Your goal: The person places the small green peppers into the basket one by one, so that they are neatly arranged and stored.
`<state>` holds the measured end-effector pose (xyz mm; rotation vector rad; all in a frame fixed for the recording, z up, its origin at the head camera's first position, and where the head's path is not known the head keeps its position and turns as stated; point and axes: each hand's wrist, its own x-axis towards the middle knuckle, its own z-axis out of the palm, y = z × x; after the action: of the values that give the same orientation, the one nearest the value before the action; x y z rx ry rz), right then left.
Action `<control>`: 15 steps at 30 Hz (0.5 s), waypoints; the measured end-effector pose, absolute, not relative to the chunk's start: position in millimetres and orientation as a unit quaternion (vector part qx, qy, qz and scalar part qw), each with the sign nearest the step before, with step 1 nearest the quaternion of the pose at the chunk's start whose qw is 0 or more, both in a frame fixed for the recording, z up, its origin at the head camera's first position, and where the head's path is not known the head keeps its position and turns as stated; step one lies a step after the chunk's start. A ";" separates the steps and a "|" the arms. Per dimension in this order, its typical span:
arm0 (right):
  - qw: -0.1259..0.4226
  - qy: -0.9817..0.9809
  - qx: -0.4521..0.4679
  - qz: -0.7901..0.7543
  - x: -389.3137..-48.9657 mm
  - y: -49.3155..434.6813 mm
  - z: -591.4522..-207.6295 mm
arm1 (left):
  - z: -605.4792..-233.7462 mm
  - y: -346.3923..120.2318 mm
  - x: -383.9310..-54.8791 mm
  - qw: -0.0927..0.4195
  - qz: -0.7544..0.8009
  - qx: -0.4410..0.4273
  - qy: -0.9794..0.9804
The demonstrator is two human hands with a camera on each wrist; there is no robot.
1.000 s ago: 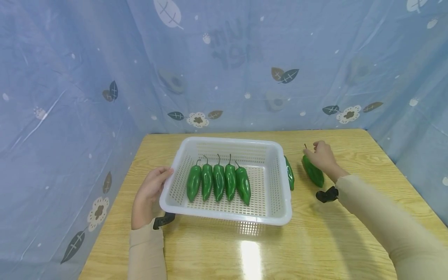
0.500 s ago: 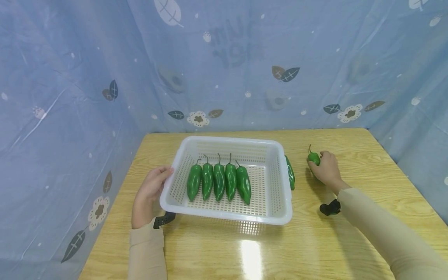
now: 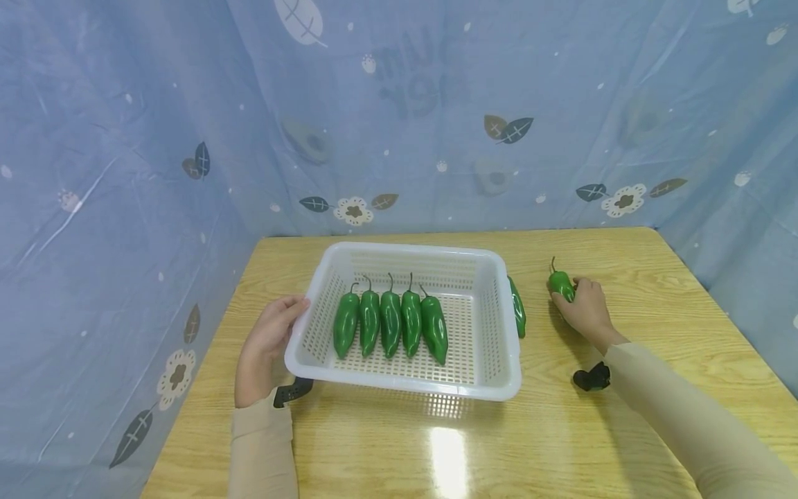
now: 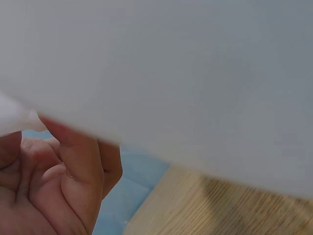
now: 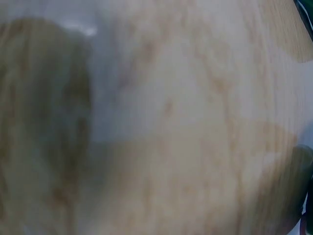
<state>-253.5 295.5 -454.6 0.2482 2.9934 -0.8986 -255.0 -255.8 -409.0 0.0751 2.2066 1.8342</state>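
Note:
A white plastic basket [image 3: 406,388] with perforated walls stands mid-table, holding several green chili peppers [image 3: 390,326] laid side by side, stems pointing away. My left hand [image 3: 269,331] grips its left rim, thumb over the edge; in the left wrist view the pale basket wall [image 4: 186,98] hides much of that hand [image 4: 68,181]. Right of the basket, my right hand [image 3: 587,308] holds another green chili pepper [image 3: 560,282] around its body, the stem end sticking out and the lower part hidden. One more green chili pepper [image 3: 518,310] lies against the basket's right side, partly hidden by it.
The wooden table [image 3: 349,443] has its far edge against a blue patterned curtain [image 3: 399,138], which also hangs along the left and right. A black wrist camera [image 3: 592,377] sits under the right wrist. The right wrist view shows mostly blurred tabletop [image 5: 186,161].
My right hand has moved from the pepper's stem end down to its body and closed around it, with the pepper shifting slightly right. The left hand and basket have stayed in place.

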 end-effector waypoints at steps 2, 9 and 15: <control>0.007 0.955 0.081 -0.285 -253.8 295.0 -454.8 | -408.6 -255.8 -254.9 0.135 0.636 0.027 0.760; 0.014 0.957 0.080 -0.280 -254.3 294.4 -456.7 | -409.0 -255.7 -255.7 0.134 0.638 0.029 0.758; 0.016 0.957 0.079 -0.280 -254.4 296.9 -462.5 | -408.7 -256.1 -255.5 0.132 0.638 0.033 0.758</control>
<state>-254.4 296.9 -462.5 0.2462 2.9750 -0.8714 -255.5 -256.1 -408.7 0.0946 2.1989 1.8523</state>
